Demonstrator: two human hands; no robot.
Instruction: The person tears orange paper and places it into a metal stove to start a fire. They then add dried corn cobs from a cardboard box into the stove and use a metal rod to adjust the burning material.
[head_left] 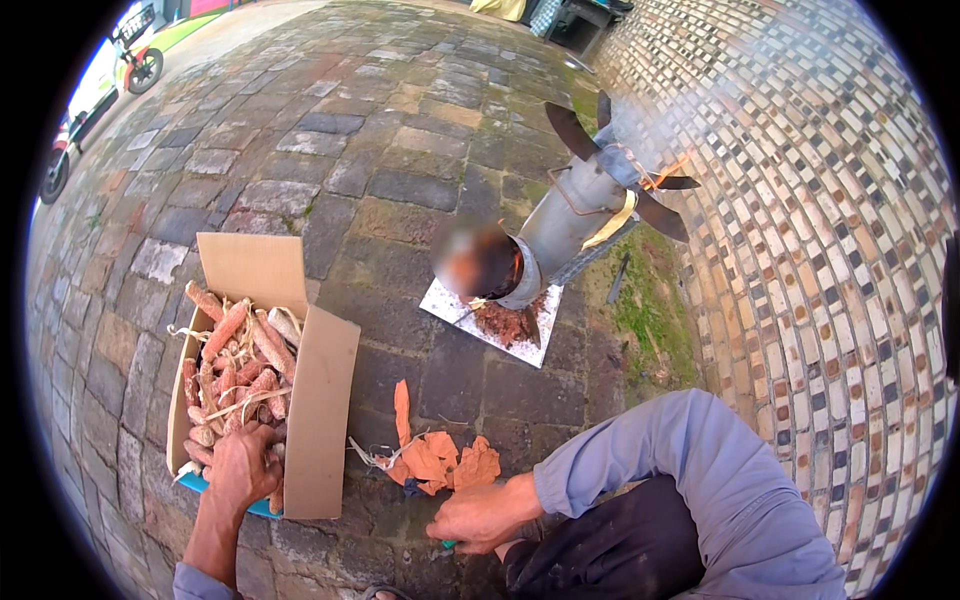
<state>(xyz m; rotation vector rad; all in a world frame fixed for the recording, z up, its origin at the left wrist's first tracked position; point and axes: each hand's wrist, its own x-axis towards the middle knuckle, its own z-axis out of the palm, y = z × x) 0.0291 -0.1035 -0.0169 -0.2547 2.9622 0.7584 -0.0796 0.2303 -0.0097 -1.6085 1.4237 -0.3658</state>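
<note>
We find the left forearm rising from the lower edge and reaching forward, with the left hand [243, 465] lowered into an open cardboard box [325, 420], wrist bent, knuckles uppermost. Its fingers are curled down among the corn cobs [265, 345] that fill the box; as the fingertips are hidden, we cannot tell whether they have closed on a cob.

We observe the right arm in a grey sleeve [650, 440], bent at the elbow, the forearm running inward beside a dark-trousered leg [610, 540]. The right hand [482, 516] is low over the brick paving [330, 200], back upward, its fingers closed in a fist around a small green object [448, 544], of which only a sliver shows below the fist.

We note torn orange scraps [432, 460] just beyond the right hand, between it and the box. Farther ahead, a cylindrical metal stove [570, 225] with dark fins at its upper end stands on a white slab [440, 308]; orange fire shows at its lower mouth and smoke near its top.
</note>
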